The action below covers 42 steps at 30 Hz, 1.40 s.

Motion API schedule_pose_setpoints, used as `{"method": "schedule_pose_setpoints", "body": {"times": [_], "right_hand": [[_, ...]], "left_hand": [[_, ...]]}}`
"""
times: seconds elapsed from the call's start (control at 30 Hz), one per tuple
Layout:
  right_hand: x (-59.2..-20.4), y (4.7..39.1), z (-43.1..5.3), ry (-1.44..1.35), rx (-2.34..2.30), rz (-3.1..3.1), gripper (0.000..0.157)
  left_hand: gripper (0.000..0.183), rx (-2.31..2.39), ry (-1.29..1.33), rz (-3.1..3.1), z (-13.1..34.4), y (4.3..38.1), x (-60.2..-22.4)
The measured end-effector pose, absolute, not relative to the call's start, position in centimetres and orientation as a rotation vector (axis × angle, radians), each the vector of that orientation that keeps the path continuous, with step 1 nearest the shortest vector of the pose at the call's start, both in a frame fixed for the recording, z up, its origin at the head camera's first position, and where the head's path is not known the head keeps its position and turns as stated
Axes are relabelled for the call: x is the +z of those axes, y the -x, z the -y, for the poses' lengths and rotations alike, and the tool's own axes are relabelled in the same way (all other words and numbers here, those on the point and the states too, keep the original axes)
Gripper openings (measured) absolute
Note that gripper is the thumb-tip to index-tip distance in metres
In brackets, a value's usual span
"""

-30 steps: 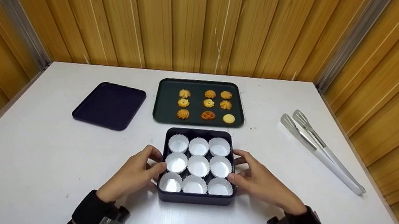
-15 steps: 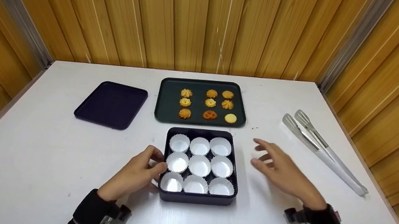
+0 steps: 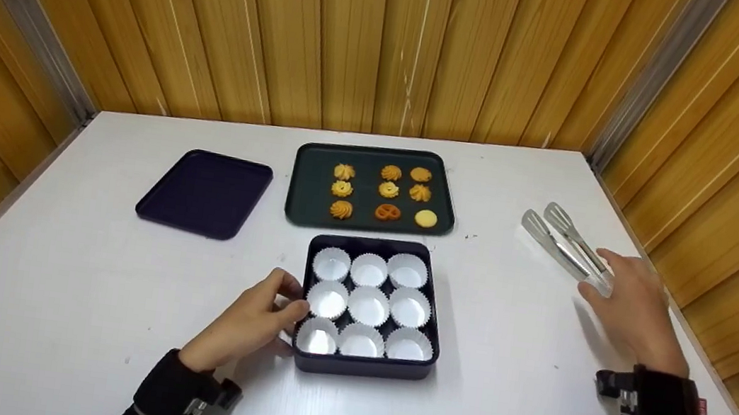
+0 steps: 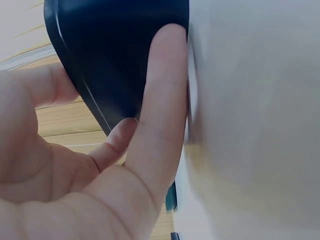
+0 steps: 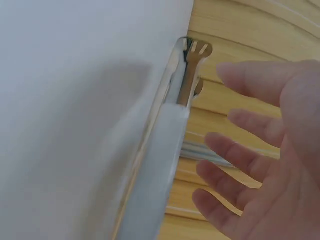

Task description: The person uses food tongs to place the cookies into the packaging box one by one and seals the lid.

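My left hand [image 3: 258,321] rests at the left side of a dark square box [image 3: 362,369]; in the left wrist view its fingers lie against the outer wall of the box [image 4: 115,55]. Inside the box stand several white paper baking cups [image 3: 368,306] in rows. To the right, my right hand [image 3: 630,313] hovers over the handles of metal tongs [image 3: 553,249]. The right wrist view shows that hand [image 5: 265,135] with fingers spread, apart from the tongs [image 5: 155,170], whose handles are whitish. In the head view the hand hides most of the handles.
A dark green tray [image 3: 311,189] behind the box bears several cookies [image 3: 389,189], among them a pretzel-shaped one [image 3: 387,212]. A dark purple square lid or tray [image 3: 206,193] lies at the left on the white table [image 3: 63,253]. Wood-look panels [image 3: 348,40] enclose the back and sides.
My right hand has left the right side of the box and moved rightward to above the tongs. The left hand stays at the box, and the box has not moved.
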State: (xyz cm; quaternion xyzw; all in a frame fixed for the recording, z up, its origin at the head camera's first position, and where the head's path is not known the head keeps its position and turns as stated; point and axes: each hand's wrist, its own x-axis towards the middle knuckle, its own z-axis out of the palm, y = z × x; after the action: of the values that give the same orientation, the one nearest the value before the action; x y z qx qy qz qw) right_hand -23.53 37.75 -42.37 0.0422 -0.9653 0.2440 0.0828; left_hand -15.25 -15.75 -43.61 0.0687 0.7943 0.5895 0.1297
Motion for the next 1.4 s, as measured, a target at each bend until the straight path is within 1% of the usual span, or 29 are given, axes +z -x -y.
{"method": "schedule_pose_setpoints", "body": {"times": [0.17, 0.37, 0.5, 0.7, 0.83, 1.03, 1.23, 1.27, 1.4], "right_hand": [[-42.7, 23.3, -39.2, -0.023, 0.683, 2.989, 0.075], [-42.7, 23.1, -40.3, 0.02, 0.679, 3.065, 0.076], [-42.7, 23.3, -40.5, -0.009, 0.672, 3.079, 0.072], [-42.8, 23.7, -40.9, -0.055, 0.665, 3.08, 0.059], [-42.9, 24.1, -40.8, -0.077, 0.74, 3.085, 0.057], [-41.3, 25.1, -39.2, -0.082, 0.771, 3.133, 0.056], [-38.4, 26.1, -35.9, -0.131, 0.634, 3.079, 0.074], [-37.8, 26.3, -35.2, -0.145, 0.612, 3.062, 0.075], [-35.7, 27.0, -32.2, -0.223, 0.523, 3.015, 0.07]], "left_hand": [[0.033, 1.701, -0.194, -2.328, 15.7, 15.2, -43.5], [0.032, 1.676, -0.213, -2.363, 15.8, 15.2, -43.5], [0.032, 1.688, -0.208, -2.348, 15.8, 15.2, -43.5], [0.033, 1.696, -0.208, -2.335, 15.9, 15.2, -43.6], [0.033, 1.692, -0.221, -2.323, 15.9, 15.3, -43.7], [0.033, 1.689, -0.212, -2.319, 15.9, 15.4, -43.6], [0.033, 1.699, -0.191, -2.291, 16.0, 15.4, -43.7], [0.033, 1.698, -0.192, -2.293, 16.0, 15.5, -43.7], [0.033, 1.69, -0.2, -2.301, 16.0, 15.4, -43.6]]}}
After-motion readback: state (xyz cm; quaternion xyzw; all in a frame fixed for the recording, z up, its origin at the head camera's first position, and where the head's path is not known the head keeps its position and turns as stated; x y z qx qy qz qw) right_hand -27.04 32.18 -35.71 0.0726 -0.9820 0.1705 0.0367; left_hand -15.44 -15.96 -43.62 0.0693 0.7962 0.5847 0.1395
